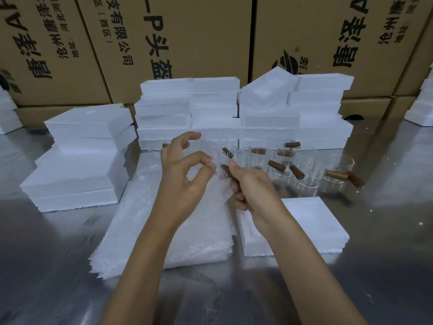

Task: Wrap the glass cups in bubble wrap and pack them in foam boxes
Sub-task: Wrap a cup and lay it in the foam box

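Behind us the cardboard cartons (pixel 178 38) carry large black Chinese print, with "有限公司" and "头盔" readable on one, and the foam boxes (pixel 187 109) stacked before them look light, stiff and easily crumbled. We judge the glass cups (pixel 311 167) standing on the steel table (pixel 375 254) fragile and slippery, best lifted by their brown handles, while the bubble wrap (pixel 164 231) pile is soft and limp. Our left hand (pixel 185 174) pinches a sheet of wrap between thumb and forefinger, and our right hand (pixel 253 186) curls around a cup's handle, the cup mostly hidden in the wrap.
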